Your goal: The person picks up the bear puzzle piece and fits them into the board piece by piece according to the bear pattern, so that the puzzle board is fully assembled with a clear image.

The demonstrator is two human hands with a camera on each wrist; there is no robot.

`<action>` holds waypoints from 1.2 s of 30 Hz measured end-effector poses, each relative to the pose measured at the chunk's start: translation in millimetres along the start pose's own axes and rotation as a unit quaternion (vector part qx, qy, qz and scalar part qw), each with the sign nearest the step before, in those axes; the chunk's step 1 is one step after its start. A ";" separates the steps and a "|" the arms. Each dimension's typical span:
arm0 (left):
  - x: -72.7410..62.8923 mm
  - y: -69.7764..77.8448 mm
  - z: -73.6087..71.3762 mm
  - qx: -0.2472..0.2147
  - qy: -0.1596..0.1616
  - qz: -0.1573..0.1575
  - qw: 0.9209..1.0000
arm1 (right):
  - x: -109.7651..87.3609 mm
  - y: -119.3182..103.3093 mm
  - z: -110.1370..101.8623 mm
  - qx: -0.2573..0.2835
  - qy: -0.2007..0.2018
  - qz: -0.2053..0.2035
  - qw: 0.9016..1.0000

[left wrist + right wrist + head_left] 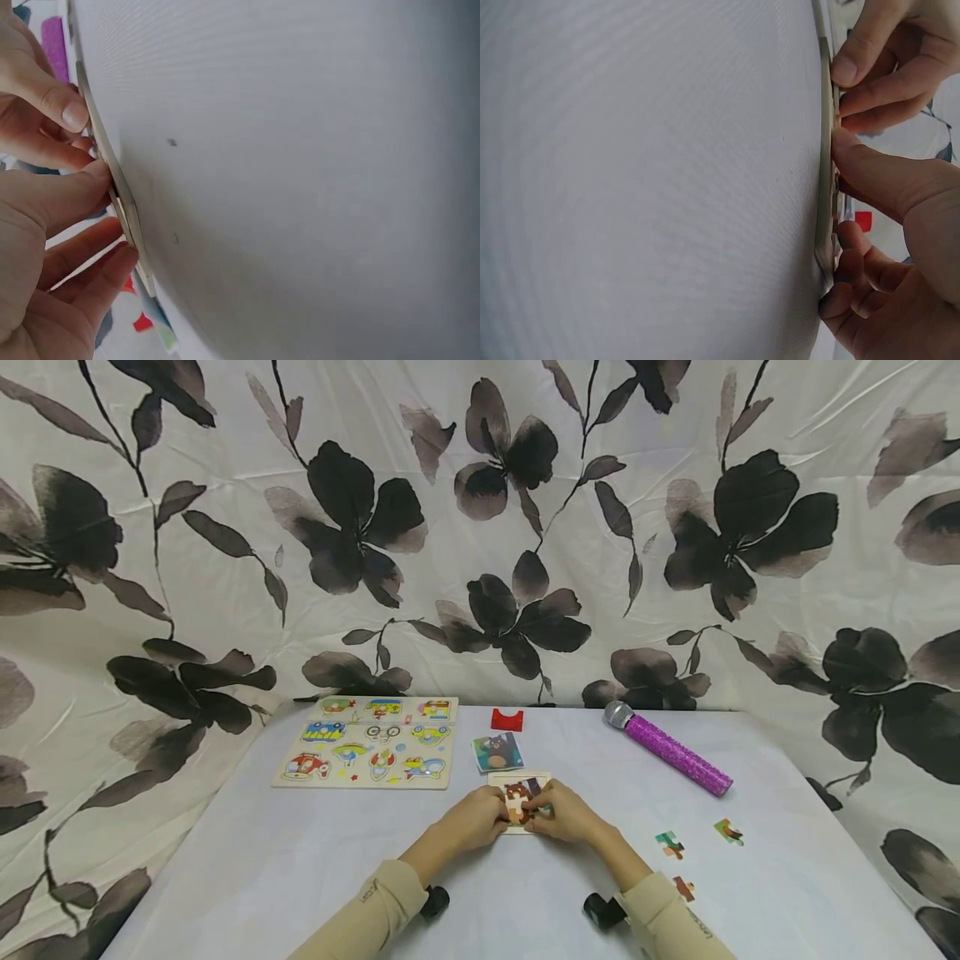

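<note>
A small wooden jigsaw board point(519, 779) with a brown bear picture lies on the white table in front of me, some of its pieces in place. My left hand point(474, 818) grips its left side, thumb at the near edge, as the left wrist view point(64, 247) shows. On the right part of the board, my right hand point(572, 814) pinches a puzzle piece point(546, 810) between thumb and fingers; the fingers hide most of it. Several fingertips of both hands touch the board in the right wrist view. Three loose jigsaw pieces point(670, 845) lie to the right.
Behind the board lie a bear picture card point(497, 752) and a red notched block point(507, 720). A wooden vehicle puzzle point(367, 743) is at the back left. At the back right lies a purple glitter microphone point(675, 752). Floral cloth point(517, 677) hangs behind the table.
</note>
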State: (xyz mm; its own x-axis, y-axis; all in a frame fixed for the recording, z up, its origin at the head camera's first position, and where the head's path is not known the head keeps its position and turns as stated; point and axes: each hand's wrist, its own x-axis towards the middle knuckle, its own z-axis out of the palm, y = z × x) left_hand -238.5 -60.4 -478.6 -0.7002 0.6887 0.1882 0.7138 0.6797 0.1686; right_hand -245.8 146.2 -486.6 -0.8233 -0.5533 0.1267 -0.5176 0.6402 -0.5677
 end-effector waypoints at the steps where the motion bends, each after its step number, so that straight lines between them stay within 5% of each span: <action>1: -0.1 -0.5 -0.3 -0.002 0.001 0.004 1.000 | 0.0 0.1 0.0 0.000 -0.001 0.000 1.000; 12: 5.8 -5.8 -5.1 -0.055 -0.034 -0.010 0.998 | -0.3 0.1 -0.8 -0.001 0.003 -0.017 1.000; 20: 7.0 -10.1 -9.2 -0.055 -0.053 0.030 0.997 | 0.5 -3.5 0.3 -0.005 0.004 -0.017 1.000; 29: 5.8 -12.3 -10.4 -0.074 -0.058 0.016 0.995 | 1.6 -13.3 5.2 -0.043 0.014 -0.046 0.998; 36: 6.7 -12.0 -10.7 -0.063 -0.051 0.035 0.996 | 7.3 -15.3 11.1 -0.072 0.034 -0.044 0.996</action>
State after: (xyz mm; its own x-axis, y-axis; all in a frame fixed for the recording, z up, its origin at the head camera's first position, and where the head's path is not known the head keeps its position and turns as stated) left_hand -251.7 -66.6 -469.0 -0.6421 0.7594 0.1044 0.7518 0.5973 0.2795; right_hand -241.2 126.4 -486.1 -0.7851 -0.5758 0.2283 -0.6119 0.6640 -0.4297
